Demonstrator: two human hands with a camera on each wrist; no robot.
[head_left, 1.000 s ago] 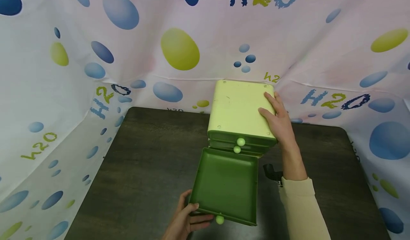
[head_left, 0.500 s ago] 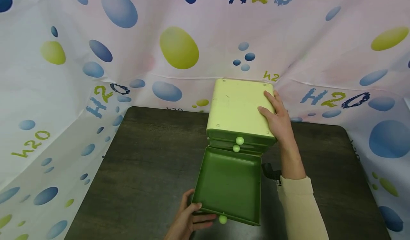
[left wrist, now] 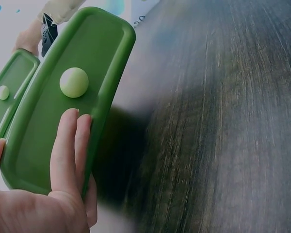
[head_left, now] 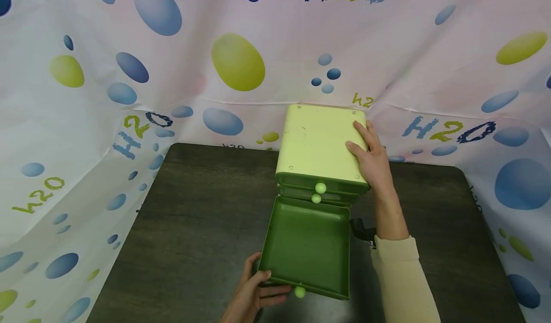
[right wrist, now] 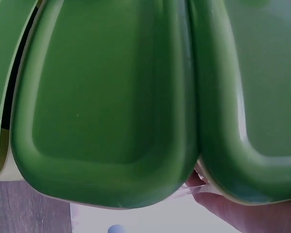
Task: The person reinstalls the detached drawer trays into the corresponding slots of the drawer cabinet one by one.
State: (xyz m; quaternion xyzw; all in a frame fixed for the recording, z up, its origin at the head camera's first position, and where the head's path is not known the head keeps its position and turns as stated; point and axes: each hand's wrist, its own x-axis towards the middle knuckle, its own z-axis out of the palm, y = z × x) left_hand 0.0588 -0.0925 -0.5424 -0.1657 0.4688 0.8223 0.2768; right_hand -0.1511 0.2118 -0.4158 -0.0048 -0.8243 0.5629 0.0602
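In the head view a small pale-yellow chest of drawers (head_left: 322,141) stands at the table's back edge, with two green drawers shut behind round pale-green knobs. A lower green drawer (head_left: 307,246) extends in front of it, its inside bare. My left hand (head_left: 254,289) holds that drawer's front left corner, thumb over the rim and other fingers on the front face near the round knob (left wrist: 74,82). My right hand (head_left: 375,165) rests over the chest's top right edge, with thumb and a finger lying on top. The right wrist view shows green drawer fronts (right wrist: 104,92) close up, part of that hand below.
The dark wood table (head_left: 206,217) spreads left and right of the chest. Behind it hangs a white curtain (head_left: 292,40) with blue and green spots, coming down close to the chest's back. A black device (head_left: 363,231) sits under the right wrist.
My left hand and the lower drawer have shifted slightly to the right against the chest. My right hand keeps its place on the chest. The head view has tilted a little.
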